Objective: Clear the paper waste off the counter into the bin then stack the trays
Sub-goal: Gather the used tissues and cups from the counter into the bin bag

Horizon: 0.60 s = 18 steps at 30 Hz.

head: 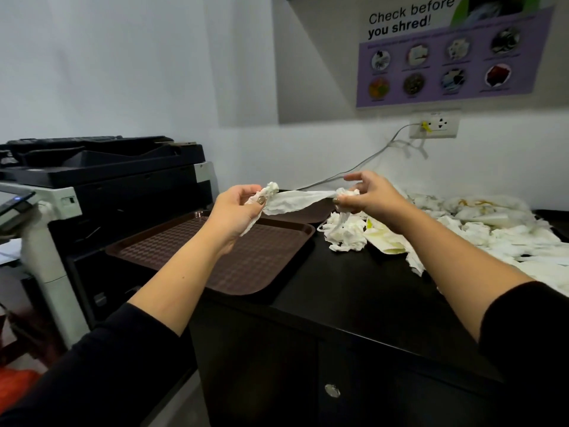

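Fingers [261, 200] pinching stretched paper napkin [295, 200], both hands

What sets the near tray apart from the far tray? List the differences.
The near tray shows nearly its whole textured surface, while the far tray is mostly hidden behind the hands and the stretched paper. The near tray overhangs the counter edge on the left; the far tray sits further back toward the wall. The near tray is bare; whether anything lies on the far tray cannot be told. Both are brown with raised rims.
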Each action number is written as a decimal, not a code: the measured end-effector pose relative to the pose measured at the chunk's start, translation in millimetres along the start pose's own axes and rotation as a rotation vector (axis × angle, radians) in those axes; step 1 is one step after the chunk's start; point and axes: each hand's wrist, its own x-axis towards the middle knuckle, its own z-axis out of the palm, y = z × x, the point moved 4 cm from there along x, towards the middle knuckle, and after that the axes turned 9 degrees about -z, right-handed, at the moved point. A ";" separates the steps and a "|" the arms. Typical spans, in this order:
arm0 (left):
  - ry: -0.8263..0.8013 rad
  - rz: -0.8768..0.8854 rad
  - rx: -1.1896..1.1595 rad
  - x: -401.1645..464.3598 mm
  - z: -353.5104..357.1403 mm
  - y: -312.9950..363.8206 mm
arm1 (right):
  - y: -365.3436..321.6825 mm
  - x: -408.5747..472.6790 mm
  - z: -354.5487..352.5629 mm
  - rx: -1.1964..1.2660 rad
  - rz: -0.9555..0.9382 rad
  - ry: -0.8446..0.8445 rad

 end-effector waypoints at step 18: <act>0.178 0.209 0.266 -32.2 -100.0 8.6 | -150.0 -0.2 102.4 0.246 -0.179 -0.287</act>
